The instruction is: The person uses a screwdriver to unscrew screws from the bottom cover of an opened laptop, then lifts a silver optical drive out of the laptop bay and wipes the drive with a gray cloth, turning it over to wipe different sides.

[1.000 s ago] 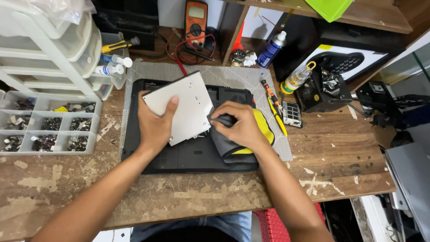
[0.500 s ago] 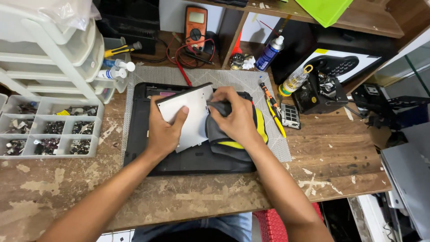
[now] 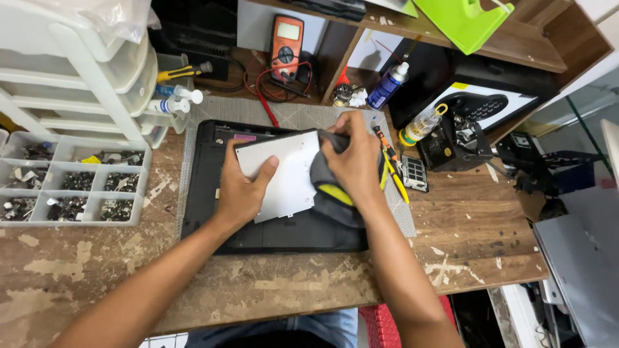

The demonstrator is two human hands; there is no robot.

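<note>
A black laptop base (image 3: 213,219) lies upside down on a grey mat (image 3: 303,116) on the worn wooden bench. On it rests a flat silver drive plate (image 3: 293,171). My left hand (image 3: 242,187) presses down on the plate's left edge, fingers spread. My right hand (image 3: 351,161) grips a dark grey and yellow cloth (image 3: 329,193) and holds it against the plate's upper right corner.
A clear parts tray (image 3: 71,187) with small screws sits at the left, below white drawers (image 3: 71,77). An orange multimeter (image 3: 285,38), a spray can (image 3: 389,84), a small bottle (image 3: 422,124), screwdrivers (image 3: 390,167) and a black tool (image 3: 451,142) stand behind and to the right.
My right hand has carried the cloth up from the plate's lower right to its upper right corner. My left hand has stayed on the plate's left side.
</note>
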